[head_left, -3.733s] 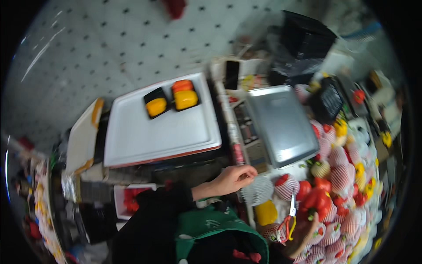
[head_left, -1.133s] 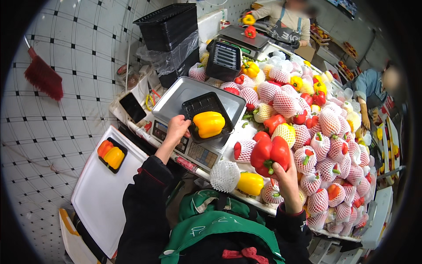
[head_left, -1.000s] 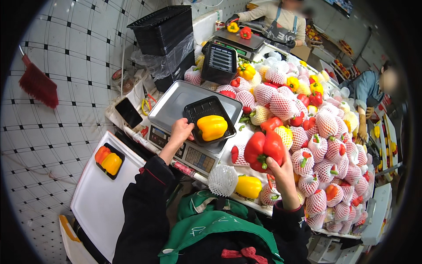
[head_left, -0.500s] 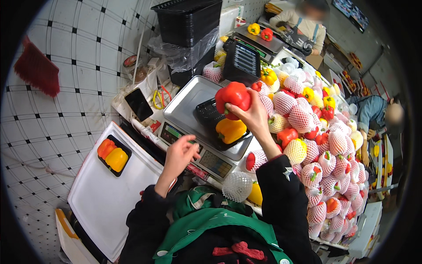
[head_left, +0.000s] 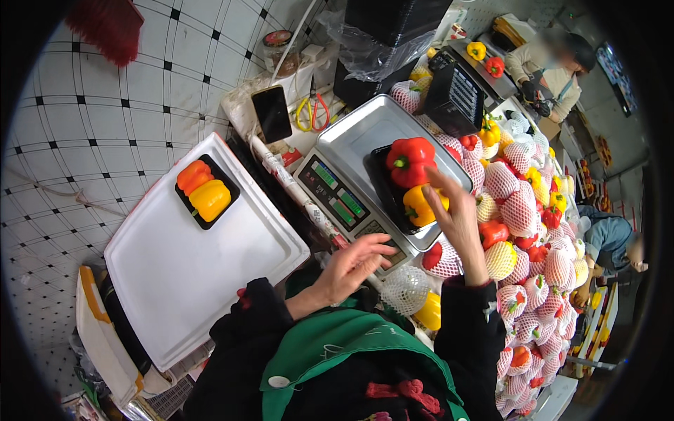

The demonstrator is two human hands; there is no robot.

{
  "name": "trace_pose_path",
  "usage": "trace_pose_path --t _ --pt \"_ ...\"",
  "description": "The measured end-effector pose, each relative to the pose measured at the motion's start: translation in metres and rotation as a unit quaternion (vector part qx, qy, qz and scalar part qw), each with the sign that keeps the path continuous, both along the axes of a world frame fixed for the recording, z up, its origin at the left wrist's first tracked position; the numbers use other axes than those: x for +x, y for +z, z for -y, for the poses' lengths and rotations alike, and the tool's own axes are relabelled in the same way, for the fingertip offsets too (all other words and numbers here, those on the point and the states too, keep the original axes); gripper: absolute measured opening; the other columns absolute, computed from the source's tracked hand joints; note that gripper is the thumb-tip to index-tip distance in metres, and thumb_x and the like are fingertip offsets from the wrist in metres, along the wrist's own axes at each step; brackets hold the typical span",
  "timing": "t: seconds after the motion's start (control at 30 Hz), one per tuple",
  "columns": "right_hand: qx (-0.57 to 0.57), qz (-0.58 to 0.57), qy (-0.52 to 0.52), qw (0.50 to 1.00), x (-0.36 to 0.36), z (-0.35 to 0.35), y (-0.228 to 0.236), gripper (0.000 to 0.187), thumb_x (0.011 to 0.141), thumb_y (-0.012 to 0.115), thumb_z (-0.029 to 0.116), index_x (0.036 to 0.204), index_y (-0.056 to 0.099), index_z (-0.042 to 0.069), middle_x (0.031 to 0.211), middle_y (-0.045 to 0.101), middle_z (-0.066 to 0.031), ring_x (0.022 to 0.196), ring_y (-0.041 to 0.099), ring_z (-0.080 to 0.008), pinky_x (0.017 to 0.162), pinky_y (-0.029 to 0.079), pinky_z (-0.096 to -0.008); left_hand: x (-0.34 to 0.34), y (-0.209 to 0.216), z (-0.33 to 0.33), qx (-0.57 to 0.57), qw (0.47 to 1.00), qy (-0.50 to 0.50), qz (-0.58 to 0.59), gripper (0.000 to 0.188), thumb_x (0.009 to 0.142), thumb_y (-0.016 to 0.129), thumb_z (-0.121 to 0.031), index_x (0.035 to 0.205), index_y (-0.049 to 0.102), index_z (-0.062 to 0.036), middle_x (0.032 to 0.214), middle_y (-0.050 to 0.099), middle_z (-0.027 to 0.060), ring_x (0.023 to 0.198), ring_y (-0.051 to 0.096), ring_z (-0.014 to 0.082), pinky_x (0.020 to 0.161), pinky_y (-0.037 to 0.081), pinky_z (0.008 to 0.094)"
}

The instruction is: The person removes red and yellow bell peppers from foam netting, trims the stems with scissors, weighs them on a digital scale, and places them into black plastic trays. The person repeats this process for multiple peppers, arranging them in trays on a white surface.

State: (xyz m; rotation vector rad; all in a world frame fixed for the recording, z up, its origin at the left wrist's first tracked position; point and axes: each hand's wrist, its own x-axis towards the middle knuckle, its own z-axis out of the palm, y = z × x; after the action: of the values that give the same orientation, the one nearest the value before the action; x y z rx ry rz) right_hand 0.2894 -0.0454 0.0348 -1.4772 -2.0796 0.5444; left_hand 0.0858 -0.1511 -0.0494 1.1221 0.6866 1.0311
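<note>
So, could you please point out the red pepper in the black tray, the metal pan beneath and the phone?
Red pepper (head_left: 414,158): head view, on its glossy side.
Metal pan (head_left: 357,133): head view, on its bare upper-left surface.
Phone (head_left: 272,114): head view, on its dark screen.

At the upper left we see a red brush (head_left: 112,31) against pale tiles (head_left: 70,133) set with small black squares; farther right, a dark-faced phone (head_left: 272,114) and, beyond it, a red-lidded jar (head_left: 284,59); at far right, two co-workers, one in pale sleeves (head_left: 521,64), one in blue (head_left: 612,242), near a screen (head_left: 614,77)
</note>
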Motion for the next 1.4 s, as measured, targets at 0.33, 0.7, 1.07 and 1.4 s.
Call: trace_pose_path --t 0.33,0.7,1.07,1.4 --pt "-0.389 -0.56 0.099 0.725 -0.003 0.095 -0.07 0.046 0.089 0.045 0.02 0.125 0.051 -0.007 0.115 0.061 -0.0159 0.105 0.059 -0.0196 0.091 0.046 -0.0302 0.015 0.012 0.016 0.034 0.981 -0.075 0.176 0.064 0.098 0.046 -0.037 0.145 0.018 -0.0036 0.127 0.048 0.0157 0.099 0.059 0.0206 0.086 0.046 0.032" --pt "-0.306 -0.482 -0.025 0.82 -0.017 0.124 -0.07 0.018 0.089 0.066 0.011 0.1 0.065 -0.002 0.083 0.067 -0.0044 0.074 0.061 -0.009 0.067 0.049 -0.0217 0.012 0.011 0.026 -0.056 0.983 -0.111 0.136 0.071 0.09 0.054 -0.014 0.148 0.013 -0.0037 0.143 0.038 0.0155 0.1 0.061 0.0196 0.085 0.048 0.0305" --pt "-0.246 -0.443 -0.079 0.859 0.024 0.125 -0.047 0.038 0.1 0.044 0.031 0.091 0.066 0.001 0.061 0.059 -0.0001 0.051 0.048 -0.0034 0.048 0.035 -0.0189 -0.007 0.034 -0.02 0.044 0.994 0.062 -0.082 0.04 0.089 0.053 -0.003 0.129 0.047 0.0 0.128 0.056 0.0106 0.093 0.06 0.0109 0.076 0.048 0.0219" --pt "-0.123 0.162 0.233 0.951 0.056 0.094 0.056 0.044 0.087 0.062 0.026 0.127 0.053 0.01 0.093 0.061 -0.0127 0.077 0.062 -0.0304 0.066 0.05 -0.0397 0.001 0.041 -0.069 0.179 0.927 0.085 -0.319 0.033 0.084 0.065 -0.015 0.115 0.061 -0.0021 0.118 0.061 0.0119 0.103 0.06 0.0232 0.082 0.049 0.0321"
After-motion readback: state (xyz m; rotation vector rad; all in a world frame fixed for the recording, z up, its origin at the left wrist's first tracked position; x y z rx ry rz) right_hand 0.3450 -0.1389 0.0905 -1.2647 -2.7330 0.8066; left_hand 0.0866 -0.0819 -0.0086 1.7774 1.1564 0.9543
